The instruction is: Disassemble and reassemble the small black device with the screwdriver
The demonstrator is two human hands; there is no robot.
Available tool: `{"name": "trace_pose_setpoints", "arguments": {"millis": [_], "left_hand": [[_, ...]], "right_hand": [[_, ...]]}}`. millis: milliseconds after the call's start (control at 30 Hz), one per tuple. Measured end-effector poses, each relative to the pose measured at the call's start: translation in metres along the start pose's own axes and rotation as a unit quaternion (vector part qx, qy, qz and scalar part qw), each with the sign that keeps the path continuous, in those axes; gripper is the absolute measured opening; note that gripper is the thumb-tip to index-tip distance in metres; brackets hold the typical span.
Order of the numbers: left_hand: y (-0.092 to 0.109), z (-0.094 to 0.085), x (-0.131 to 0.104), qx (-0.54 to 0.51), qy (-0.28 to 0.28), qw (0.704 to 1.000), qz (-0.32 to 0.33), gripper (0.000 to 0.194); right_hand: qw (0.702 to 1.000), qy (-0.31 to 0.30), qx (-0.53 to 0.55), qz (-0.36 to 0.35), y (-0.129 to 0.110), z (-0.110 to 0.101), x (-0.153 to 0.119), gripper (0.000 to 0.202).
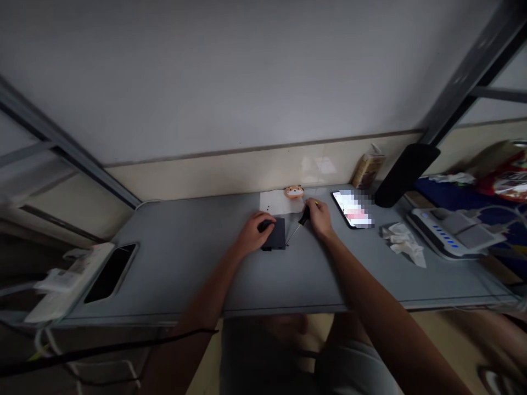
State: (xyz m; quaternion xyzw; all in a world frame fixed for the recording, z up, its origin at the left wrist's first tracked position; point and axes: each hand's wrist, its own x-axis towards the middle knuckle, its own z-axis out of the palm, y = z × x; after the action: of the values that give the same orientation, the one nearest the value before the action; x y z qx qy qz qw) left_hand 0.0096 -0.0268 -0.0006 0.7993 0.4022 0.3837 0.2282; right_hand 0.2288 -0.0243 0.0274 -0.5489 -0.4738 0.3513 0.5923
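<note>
On the grey desk mat lies a dark, flat rectangular box (279,236), with a small black part at its lower left corner. My left hand (253,233) grips the box's left side, fingers curled; a short black piece (264,224) shows between them, its kind unclear. My right hand (320,218) is closed round the black-and-yellow handle of a screwdriver (305,216). The thin shaft slants down left, its tip close to a tiny dark speck by the box's lower right corner. Whether the tip touches anything I cannot tell. Behind, a white sheet (272,203) carries several small dark specks.
An orange animal-face figure (293,192) sits on the sheet. To the right are a lit phone (352,209), a carton (368,170), a black cylinder (405,175), crumpled tissue (404,242) and a power strip (444,233). A dark phone (111,273) lies left.
</note>
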Motion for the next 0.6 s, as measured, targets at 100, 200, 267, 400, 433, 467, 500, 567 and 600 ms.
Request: {"name": "trace_pose_setpoints", "arguments": {"millis": [100,200,267,400,433,467,500,567,600], "left_hand": [[-0.001,-0.001,-0.001,0.009,0.005,1.0,0.01,0.012],[0.003,-0.002,-0.003,0.022,0.017,0.999,0.033,0.011],[0.009,-0.003,-0.005,0.032,0.017,0.997,0.062,0.012],[0.027,0.0,-0.01,0.058,-0.035,0.992,0.109,0.015],[0.031,0.001,-0.011,0.067,-0.05,0.99,0.111,0.015],[0.034,0.002,-0.012,0.075,-0.062,0.989,0.11,0.015],[0.036,0.002,-0.012,0.081,-0.071,0.988,0.107,0.015],[0.038,0.002,-0.012,0.088,-0.082,0.988,0.098,0.016],[0.038,0.002,-0.012,0.09,-0.088,0.988,0.094,0.017]], "right_hand": [[1.0,0.005,0.0,0.006,-0.001,-0.001,0.0,0.029],[1.0,0.021,0.001,0.017,0.0,-0.003,0.002,0.029],[0.999,0.031,0.002,0.023,0.0,-0.003,0.004,0.03],[0.999,0.033,0.004,0.029,0.001,-0.002,0.004,0.029],[0.999,0.029,0.005,0.029,0.001,-0.002,0.003,0.028],[0.999,0.025,0.006,0.028,0.001,-0.001,0.002,0.028],[0.999,0.022,0.007,0.028,0.001,0.0,0.002,0.027],[0.999,0.023,0.012,0.029,0.002,0.0,0.002,0.027],[0.999,0.026,0.016,0.03,0.003,0.0,0.002,0.027]]}}
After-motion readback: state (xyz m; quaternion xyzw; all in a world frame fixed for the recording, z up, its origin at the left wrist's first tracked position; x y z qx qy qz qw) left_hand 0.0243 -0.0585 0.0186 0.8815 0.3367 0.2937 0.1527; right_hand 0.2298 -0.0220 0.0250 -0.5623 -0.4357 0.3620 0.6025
